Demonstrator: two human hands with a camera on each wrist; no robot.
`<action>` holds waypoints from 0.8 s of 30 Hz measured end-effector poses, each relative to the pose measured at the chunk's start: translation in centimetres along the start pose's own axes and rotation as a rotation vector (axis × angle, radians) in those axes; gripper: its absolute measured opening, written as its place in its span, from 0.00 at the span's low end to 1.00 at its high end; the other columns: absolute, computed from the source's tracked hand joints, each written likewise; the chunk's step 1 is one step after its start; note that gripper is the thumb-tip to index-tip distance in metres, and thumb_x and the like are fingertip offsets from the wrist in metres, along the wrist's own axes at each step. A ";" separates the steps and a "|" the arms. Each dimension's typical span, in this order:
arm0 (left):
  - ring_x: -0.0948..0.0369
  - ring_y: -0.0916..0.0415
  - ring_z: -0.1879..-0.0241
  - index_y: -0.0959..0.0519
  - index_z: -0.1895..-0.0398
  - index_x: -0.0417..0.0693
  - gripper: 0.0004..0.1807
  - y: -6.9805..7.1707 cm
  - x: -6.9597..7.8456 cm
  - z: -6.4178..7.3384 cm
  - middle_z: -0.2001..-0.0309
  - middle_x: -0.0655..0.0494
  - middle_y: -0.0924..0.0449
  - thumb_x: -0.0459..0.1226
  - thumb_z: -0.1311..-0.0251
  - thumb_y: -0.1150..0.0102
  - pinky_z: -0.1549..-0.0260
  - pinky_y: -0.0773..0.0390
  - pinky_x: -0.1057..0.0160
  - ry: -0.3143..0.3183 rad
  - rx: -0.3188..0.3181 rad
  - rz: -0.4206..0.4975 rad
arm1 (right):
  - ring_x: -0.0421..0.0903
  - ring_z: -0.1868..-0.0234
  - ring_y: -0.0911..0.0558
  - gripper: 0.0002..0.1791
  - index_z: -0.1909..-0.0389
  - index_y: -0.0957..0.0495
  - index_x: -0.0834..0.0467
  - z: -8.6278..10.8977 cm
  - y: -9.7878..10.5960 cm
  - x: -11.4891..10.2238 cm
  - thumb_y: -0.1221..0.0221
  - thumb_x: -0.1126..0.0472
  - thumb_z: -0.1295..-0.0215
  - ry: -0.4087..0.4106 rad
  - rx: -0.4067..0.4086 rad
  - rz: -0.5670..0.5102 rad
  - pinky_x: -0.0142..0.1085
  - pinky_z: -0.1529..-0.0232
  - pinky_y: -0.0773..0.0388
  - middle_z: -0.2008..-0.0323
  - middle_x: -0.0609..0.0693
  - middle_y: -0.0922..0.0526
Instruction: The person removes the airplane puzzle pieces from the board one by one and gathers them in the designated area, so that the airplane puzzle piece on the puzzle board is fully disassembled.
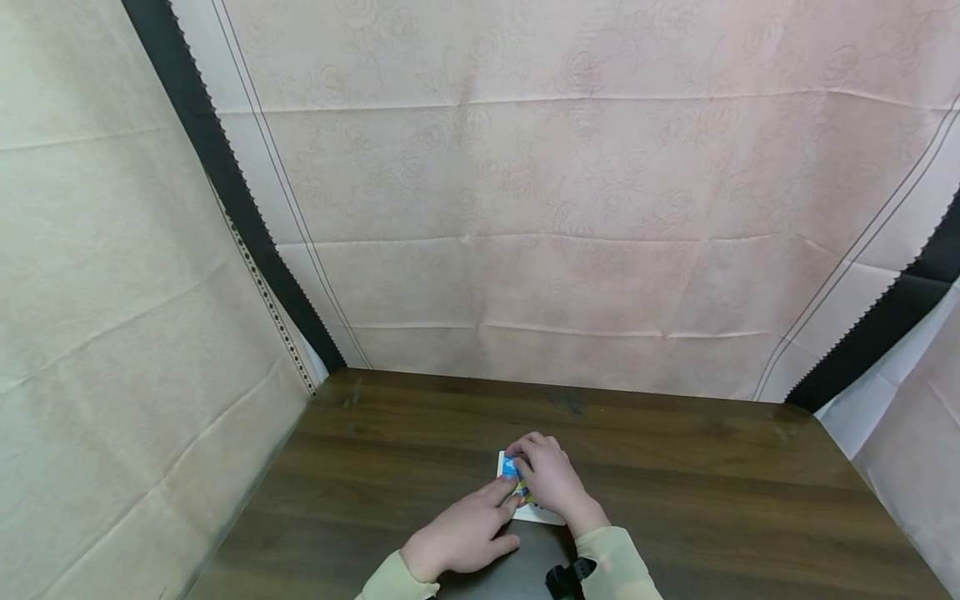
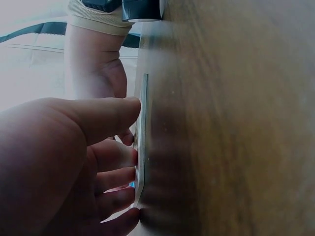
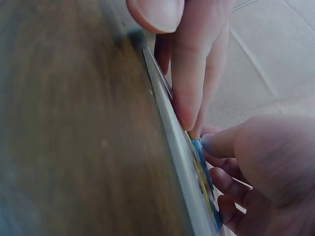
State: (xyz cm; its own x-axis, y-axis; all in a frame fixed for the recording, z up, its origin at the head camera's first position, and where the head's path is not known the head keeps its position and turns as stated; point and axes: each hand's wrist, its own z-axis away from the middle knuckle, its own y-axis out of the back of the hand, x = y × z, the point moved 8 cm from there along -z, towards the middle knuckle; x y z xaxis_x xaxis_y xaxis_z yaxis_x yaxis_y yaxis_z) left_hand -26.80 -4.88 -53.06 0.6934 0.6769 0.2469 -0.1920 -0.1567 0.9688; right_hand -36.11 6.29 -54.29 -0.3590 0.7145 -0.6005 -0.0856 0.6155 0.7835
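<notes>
A thin flat board [image 1: 537,515] with a white border and a blue and yellow picture [image 1: 510,467] lies on the table; my hands hide much of it. My left hand [image 1: 468,532] rests on its left part with the fingers stretched out over the picture. From the right, my right hand [image 1: 553,477] bends its fingers and thumb onto the picture's upper part. In the right wrist view, the right thumb and fingertips meet the blue surface [image 3: 198,147], close to the left fingertips. The left wrist view has the board's edge [image 2: 143,113] side-on, with the left fingers [image 2: 115,178] against it.
The brown wooden table [image 1: 675,467] spreads around the board. A dark grey patch [image 1: 528,554] lies just below it. Pale patterned cloth [image 1: 570,208] hangs behind the table and at both sides. A black device [image 1: 568,577] sits at the right wrist.
</notes>
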 end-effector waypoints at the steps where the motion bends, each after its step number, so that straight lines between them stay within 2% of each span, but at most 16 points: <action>1: 0.52 0.43 0.19 0.29 0.22 0.42 0.33 0.0 0.0 0.0 0.17 0.44 0.42 0.52 0.20 0.43 0.27 0.32 0.56 0.001 -0.002 0.002 | 0.54 0.41 0.24 0.07 0.50 0.14 0.51 0.0 0.0 0.0 0.38 0.63 0.21 0.002 0.000 0.000 0.58 0.39 0.27 0.47 0.48 0.18; 17: 0.52 0.45 0.18 0.31 0.21 0.41 0.34 -0.2 -0.2 0.0 0.17 0.44 0.44 0.52 0.20 0.45 0.26 0.35 0.56 0.009 -0.022 0.023 | 0.54 0.42 0.26 0.07 0.48 0.16 0.53 0.0 -0.2 0.0 0.37 0.62 0.22 -0.001 -0.030 -0.019 0.59 0.40 0.30 0.48 0.48 0.18; 24: 0.52 0.44 0.18 0.30 0.21 0.42 0.34 -0.1 0.0 0.1 0.17 0.44 0.43 0.52 0.20 0.45 0.26 0.34 0.57 0.010 -0.024 0.013 | 0.53 0.42 0.26 0.11 0.43 0.16 0.51 0.0 -0.3 0.2 0.39 0.60 0.20 -0.021 -0.024 -0.068 0.58 0.41 0.32 0.47 0.47 0.18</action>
State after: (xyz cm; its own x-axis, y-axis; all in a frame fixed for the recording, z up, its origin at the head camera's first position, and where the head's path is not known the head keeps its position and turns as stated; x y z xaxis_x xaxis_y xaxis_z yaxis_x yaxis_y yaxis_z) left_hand -26.76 -4.92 -53.21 0.6840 0.6821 0.2587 -0.2175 -0.1478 0.9648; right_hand -36.12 6.22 -54.64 -0.3320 0.6783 -0.6555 -0.1318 0.6548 0.7443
